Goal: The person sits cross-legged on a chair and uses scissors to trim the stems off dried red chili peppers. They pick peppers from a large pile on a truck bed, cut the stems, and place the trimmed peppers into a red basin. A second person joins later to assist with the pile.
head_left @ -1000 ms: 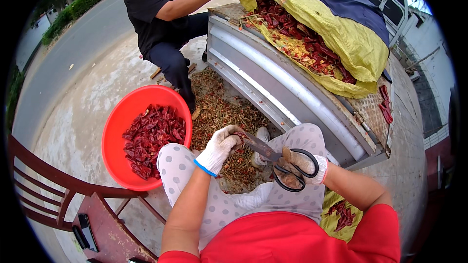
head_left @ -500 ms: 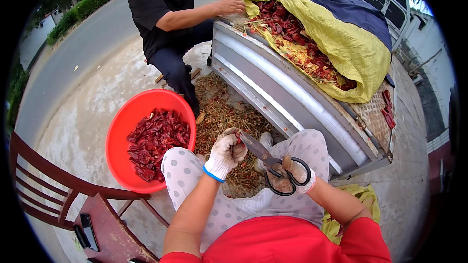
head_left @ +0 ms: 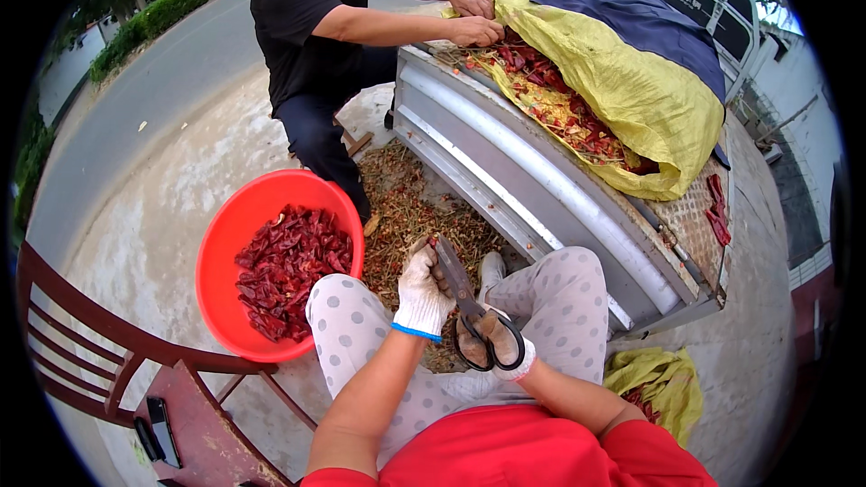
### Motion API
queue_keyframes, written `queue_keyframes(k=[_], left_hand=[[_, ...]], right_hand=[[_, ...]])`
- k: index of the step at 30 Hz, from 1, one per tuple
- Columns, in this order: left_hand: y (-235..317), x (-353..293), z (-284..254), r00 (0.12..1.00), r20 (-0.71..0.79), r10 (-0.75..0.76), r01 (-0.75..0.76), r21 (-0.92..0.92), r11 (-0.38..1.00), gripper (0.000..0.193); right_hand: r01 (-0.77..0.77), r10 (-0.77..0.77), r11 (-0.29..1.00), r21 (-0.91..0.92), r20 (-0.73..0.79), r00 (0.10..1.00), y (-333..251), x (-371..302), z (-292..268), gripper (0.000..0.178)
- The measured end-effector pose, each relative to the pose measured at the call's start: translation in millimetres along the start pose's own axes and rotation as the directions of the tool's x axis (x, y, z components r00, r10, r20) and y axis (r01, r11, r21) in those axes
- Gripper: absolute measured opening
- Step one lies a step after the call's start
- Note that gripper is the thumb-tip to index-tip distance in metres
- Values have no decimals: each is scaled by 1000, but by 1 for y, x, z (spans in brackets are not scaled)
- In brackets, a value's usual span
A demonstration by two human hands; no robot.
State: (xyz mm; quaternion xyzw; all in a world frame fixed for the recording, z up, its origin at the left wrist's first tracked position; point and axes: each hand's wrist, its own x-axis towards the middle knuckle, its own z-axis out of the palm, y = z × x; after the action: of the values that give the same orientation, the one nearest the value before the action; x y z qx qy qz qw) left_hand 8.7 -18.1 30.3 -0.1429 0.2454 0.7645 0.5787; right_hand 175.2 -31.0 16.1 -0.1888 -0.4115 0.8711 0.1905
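Scissors [head_left: 469,307]: handles gripped in closed right hand [head_left: 492,343], blades shut, long axis toward eleven o'clock. Gloved left hand [head_left: 422,293], curled at blade tips, contents unclear. Red basin [head_left: 225,243] of chillies at nine o'clock.

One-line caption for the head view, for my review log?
Gloved left hand meets scissors held by right hand, beside a red basin of dried chillies.

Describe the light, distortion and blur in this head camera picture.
Head view: soft, even daylight, no hard shadows or glare; fisheye bends the grey metal edge and leaves a black rim at the corners; the left hand, right hand, scissors and red basin are sharp; only the other person's face at the top is blurred.
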Motion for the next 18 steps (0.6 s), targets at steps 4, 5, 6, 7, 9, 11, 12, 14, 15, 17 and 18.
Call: queue_keyframes(k=[4, 5, 6, 7, 9, 11, 12, 14, 15, 17, 18], left_hand=[[14, 10, -19, 959, 276, 70, -153, 293, 944, 10], [14, 10, -19, 961, 261, 86, -173, 332, 927, 10], [14, 10, -20, 964, 245, 107, -195, 369, 909, 10], [13, 9, -20, 965, 228, 130, -215, 406, 888, 10], [8, 7, -13, 975, 159, 154, -209, 422, 883, 10], [7, 7, -10, 980, 123, 156, -195, 436, 879, 10], [7, 9, -13, 982, 143, 126, -175, 419, 891, 12], [15, 16, -19, 984, 165, 70, -130, 389, 912, 16], [17, 18, -21, 983, 177, 42, -106, 374, 921, 18], [14, 17, -21, 984, 175, 39, -112, 431, 896, 20], [9, 12, -19, 986, 165, 41, -114, 467, 877, 20]], right_hand=[[-76, -40, 724, -686, -152, 988, -53, -9, -6, 52], [-150, -46, 556, -818, -210, 977, -67, -11, -2, 52], [-229, -50, 364, -903, -264, 963, -79, -13, 2, 52], [-260, -71, 214, -942, -281, 957, -94, -16, 14, 48], [-297, -150, -18, -955, -291, 945, -104, -20, 18, 44], [-298, -241, -136, -945, -261, 935, -105, -21, 12, 42], [-295, -284, -183, -938, -237, 929, -106, -22, 10, 42], [-264, -361, -234, -936, -169, 917, -109, -24, 9, 40], [-257, -367, -267, -929, -149, 918, -110, -23, 6, 43], [-246, -381, -330, -911, -110, 918, -113, -19, 0, 49], [-232, -368, -385, -893, -82, 926, -116, -13, 5, 52]])
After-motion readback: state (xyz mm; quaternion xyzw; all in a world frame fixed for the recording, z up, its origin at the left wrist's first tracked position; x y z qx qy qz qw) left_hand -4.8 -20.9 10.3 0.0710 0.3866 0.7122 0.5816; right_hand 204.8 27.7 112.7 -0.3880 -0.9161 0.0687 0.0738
